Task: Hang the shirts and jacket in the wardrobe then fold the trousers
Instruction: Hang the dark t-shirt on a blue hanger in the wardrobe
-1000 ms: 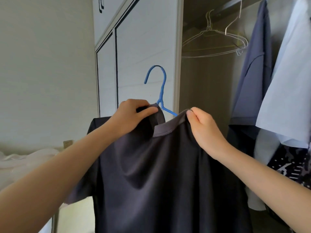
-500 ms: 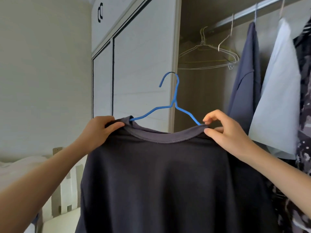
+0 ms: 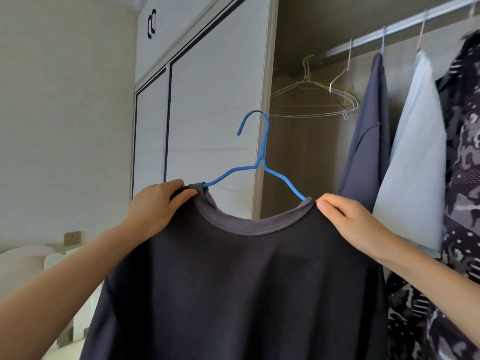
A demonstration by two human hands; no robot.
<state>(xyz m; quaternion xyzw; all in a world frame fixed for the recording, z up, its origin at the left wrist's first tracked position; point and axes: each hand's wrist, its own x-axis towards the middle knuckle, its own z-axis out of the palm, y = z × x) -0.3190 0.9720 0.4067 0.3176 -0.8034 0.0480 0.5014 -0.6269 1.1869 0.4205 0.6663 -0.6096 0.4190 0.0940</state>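
head view: my left hand and right hand pinch the shoulders of the dark grey t-shirt, now spread square on the blue wire hanger and lifted, below-left of the silver wardrobe rail; hooking comes next, i reckon.

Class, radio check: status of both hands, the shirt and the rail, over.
Left hand, right hand grip dark shirt's shoulders. Shirt on blue hanger, not yet on rail. Wire hangers occupy rail ahead.
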